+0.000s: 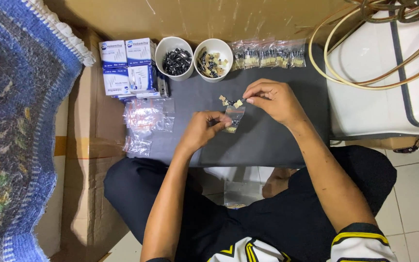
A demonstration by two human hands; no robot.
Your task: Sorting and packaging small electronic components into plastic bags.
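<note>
Pinching a small clear bag point(233, 118) at mid-mat, left hand point(203, 130) grips its edge; right hand point(273, 99) fingertips nip tiny components point(232, 102) just above. Blue-and-white boxes point(128, 66) stacked far left; sealed packets point(267, 53) row behind; empty bags point(147, 121) left.

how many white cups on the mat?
2. Both stand at the far edge of the dark mat: the left cup holds small black parts, the right cup holds mixed pale and dark parts, beside the blue-and-white boxes. None looks hidden.

Bare forearms, black trousers, black-white jersey with yellow-striped sleeve point(360, 237)
</note>
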